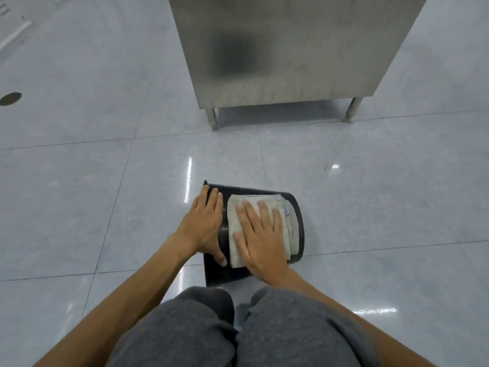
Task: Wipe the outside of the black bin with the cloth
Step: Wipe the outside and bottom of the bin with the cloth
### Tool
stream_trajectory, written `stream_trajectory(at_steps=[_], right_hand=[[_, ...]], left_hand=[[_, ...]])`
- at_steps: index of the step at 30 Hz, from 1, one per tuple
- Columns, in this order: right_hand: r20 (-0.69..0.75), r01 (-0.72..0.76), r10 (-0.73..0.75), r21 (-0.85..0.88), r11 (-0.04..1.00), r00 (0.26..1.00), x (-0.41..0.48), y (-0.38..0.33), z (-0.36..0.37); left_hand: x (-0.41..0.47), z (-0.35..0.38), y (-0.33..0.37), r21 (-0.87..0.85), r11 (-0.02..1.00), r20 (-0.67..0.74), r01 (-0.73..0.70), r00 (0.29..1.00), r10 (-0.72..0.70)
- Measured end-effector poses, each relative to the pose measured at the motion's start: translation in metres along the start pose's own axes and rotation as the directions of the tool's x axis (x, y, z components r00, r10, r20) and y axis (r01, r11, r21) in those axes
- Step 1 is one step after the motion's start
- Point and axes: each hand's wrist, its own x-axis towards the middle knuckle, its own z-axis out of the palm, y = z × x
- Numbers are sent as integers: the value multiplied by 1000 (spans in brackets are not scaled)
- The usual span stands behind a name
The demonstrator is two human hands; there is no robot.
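Observation:
The black bin (298, 207) lies on its side on the pale tiled floor just in front of my knees. A folded off-white cloth (235, 250) is spread over its upper side. My right hand (260, 234) lies flat on the cloth with fingers straight, pressing it against the bin. My left hand (202, 223) rests on the bin's left part beside the cloth, fingers extended over its far edge and thumb on its near side, steadying it.
A stainless steel cabinet (285, 54) on short legs (211, 119) stands on the floor beyond the bin. A round floor drain (10, 98) sits at far left. My grey-trousered knees (238, 332) fill the bottom of the view.

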Motion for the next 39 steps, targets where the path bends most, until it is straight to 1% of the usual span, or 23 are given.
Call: stream_trajectory(at_steps=[2,4,6,9,10,13,16,18,21,23,26,28,31,36,39], right_hand=[[-11,76,-77,-74,994,997,-30,-1,16],[-30,109,-113,-112,988,993,-37,2,25],[-50,105,-110,-96,990,993,-29,1,23],[-58,63,-64,-21,998,996,-8,-9,12],[-51,42,-42,-3,999,998,3,-11,7],[26,-30,30,13,999,999,39,-17,-4],[137,-78,81,-26,997,987,75,-13,-12],[222,-119,124,-36,992,967,93,-4,-14],[326,-239,228,-7,971,917,116,5,-19],[349,-300,275,16,954,896,123,9,-23],[261,-321,296,61,945,919,116,14,-26],[143,-298,284,90,950,948,100,17,-26],[-6,-272,274,94,958,962,65,14,-23],[-153,-268,265,3,963,952,-3,-11,-3],[-198,-168,148,-86,982,969,-31,-15,12]], left_hand=[[4,1,-4,21,999,12,-27,1000,27],[-1,7,-2,10,999,-19,-38,999,38],[-11,14,4,23,998,-72,-55,996,56],[-18,30,10,35,998,-147,-49,988,54],[-20,33,13,37,998,-120,-52,991,56],[-29,40,22,16,1000,-77,-12,997,13],[-40,44,34,6,998,-84,56,995,-55],[-44,50,42,-9,997,-110,78,991,-78],[-45,48,42,-18,997,-141,74,987,-76],[-42,37,37,8,998,-129,54,990,-53],[-36,19,27,166,986,-125,22,992,-1],[-32,12,16,218,976,-107,2,994,22],[-19,1,0,278,960,-76,-43,995,67],[9,-17,-13,325,938,-7,-123,991,132],[17,-26,-16,329,932,47,-155,988,148]])
